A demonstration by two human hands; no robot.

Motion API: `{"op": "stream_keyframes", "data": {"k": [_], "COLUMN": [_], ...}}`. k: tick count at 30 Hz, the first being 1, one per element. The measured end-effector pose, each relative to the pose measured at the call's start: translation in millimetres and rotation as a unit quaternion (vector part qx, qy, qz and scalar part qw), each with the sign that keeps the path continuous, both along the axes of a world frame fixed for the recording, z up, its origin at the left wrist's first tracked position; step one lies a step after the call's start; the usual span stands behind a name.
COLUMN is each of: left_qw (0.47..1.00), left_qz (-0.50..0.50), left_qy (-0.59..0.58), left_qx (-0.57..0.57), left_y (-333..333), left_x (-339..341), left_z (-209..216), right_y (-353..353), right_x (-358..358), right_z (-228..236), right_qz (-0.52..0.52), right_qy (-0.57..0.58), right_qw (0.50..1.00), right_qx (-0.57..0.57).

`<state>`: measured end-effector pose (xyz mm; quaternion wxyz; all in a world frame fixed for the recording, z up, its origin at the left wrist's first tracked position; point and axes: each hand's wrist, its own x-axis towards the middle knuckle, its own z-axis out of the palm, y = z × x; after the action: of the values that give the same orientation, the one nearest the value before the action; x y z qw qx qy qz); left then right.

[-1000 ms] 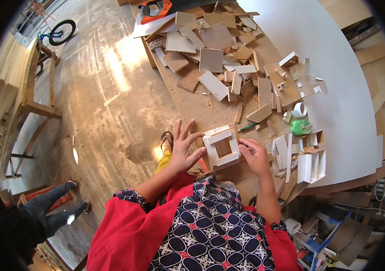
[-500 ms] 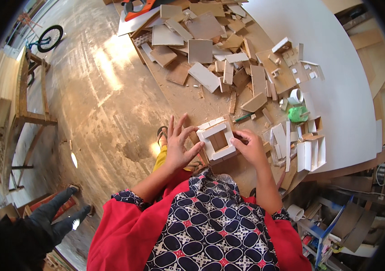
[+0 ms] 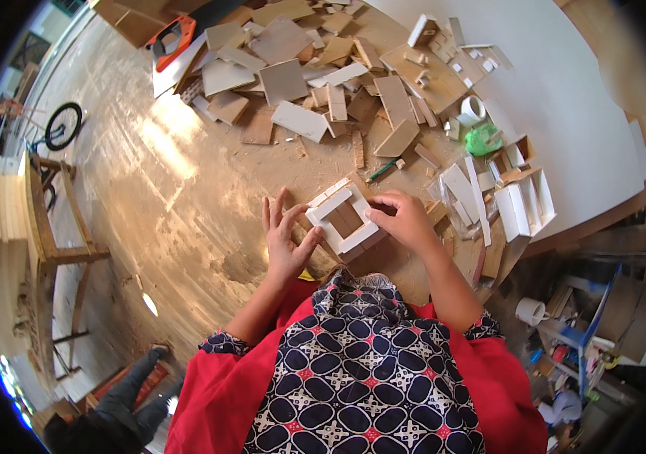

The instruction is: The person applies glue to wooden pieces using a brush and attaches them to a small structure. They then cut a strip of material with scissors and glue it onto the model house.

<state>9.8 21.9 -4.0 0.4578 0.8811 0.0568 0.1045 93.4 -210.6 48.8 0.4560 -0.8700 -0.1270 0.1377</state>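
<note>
One square white frame (image 3: 343, 220) on the desk (image 3: 209, 181), just ahead of the torso, between two hands. Left hand (image 3: 286, 240) flat against the frame's left side, four fingers spread and pointing up, thumb touching the near left corner; grip open, clasping nothing. Right hand (image 3: 404, 221) curled over the frame's right corner, fingertips pinching its edge; grip closed on the frame. One green pen (image 3: 382, 169) just beyond the frame. One green crumpled bag (image 3: 483, 139) and one white tape roll (image 3: 472, 110) farther right, near each other. One orange-handled saw (image 3: 173, 40) at the far left of the board pile (image 3: 300, 72); too many boards to count. One large white sheet (image 3: 565, 83) across the right. One bicycle wheel (image 3: 63, 126) far left.
</note>
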Motion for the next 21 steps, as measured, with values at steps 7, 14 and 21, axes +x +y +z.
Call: {"op": "stream_keyframes", "data": {"k": [7,14,21], "left_qw": [1.000,0.999,0.982], "left_qz": [-0.012,-0.031,0.031], "left_qy": [0.011,0.024,0.059], "left_qx": [-0.004,0.012,-0.177], "left_y": [3.3,6.0,-6.9], "left_x": [-1.4,0.1,-17.0], "left_z": [-2.7,-1.2,12.7], "right_y": [-23.2,-24.8,-27.5], "right_x": [6.5,-5.0,-12.5], "right_z": [-23.5,-20.2,-39.3], "right_qz": [-0.060,-0.060,-0.053], "right_qy": [0.083,0.037,-0.028], "right_qw": [0.992,0.996,0.996], "right_qx": [0.080,0.063,0.074]}}
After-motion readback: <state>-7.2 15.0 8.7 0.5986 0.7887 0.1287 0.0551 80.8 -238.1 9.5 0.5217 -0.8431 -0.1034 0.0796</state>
